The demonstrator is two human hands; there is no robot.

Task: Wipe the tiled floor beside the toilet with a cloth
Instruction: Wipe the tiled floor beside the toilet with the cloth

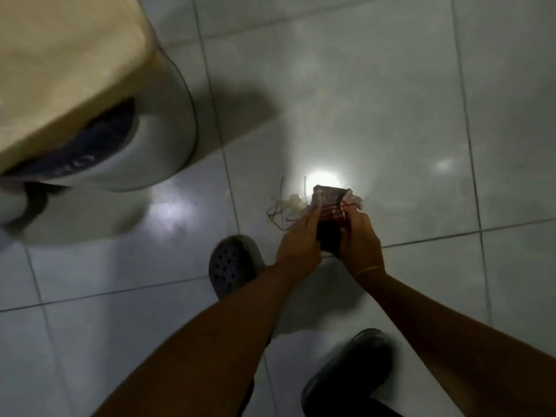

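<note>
On the dark blue patch (87, 155) just below the cream cover (66, 64) of the toilet (168, 121) there are pale marks that may be lettering, too blurred to read, and no other text shows.

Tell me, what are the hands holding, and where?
Both hands, left hand and right hand, hold a folded checked cloth by its near end, one on each side.

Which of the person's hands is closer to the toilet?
Left. The left hand holds the cloth on the side facing the toilet; the right hand grips the cloth's far side, further from it.
</note>
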